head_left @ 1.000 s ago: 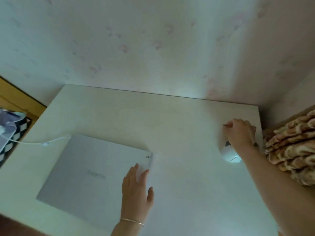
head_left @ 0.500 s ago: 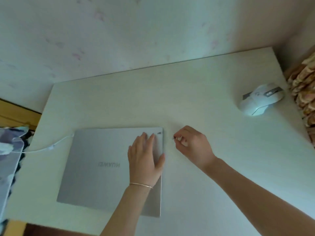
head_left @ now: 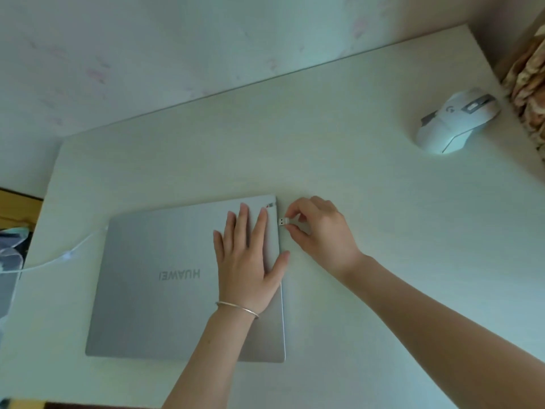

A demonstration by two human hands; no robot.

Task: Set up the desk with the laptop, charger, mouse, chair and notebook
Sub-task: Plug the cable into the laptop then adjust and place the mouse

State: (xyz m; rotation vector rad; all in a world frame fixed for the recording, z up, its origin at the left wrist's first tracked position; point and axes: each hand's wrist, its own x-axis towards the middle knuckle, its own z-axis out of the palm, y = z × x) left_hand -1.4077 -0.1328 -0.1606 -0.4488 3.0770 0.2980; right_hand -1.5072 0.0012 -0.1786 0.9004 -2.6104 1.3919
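A closed silver laptop point(head_left: 153, 284) lies flat on the pale desk point(head_left: 383, 231), left of centre. My left hand point(head_left: 247, 255) rests flat on the lid near its right edge, fingers straight. My right hand point(head_left: 318, 231) pinches a small USB receiver point(head_left: 283, 222), whose metal end points at the laptop's right side and sits right by it. A white charger cable point(head_left: 59, 258) runs from the laptop's left side off the desk. The white mouse point(head_left: 454, 122) sits at the far right of the desk, apart from both hands.
A wall runs along the desk's back edge. Patterned brown fabric point(head_left: 528, 84) presses against the desk's right side by the mouse. Dark and pale items point(head_left: 11, 255) lie beyond the left edge.
My right hand left the mouse and carried the USB receiver leftward to the laptop's right edge. My left hand slid further up the lid. The view shifted right and down.
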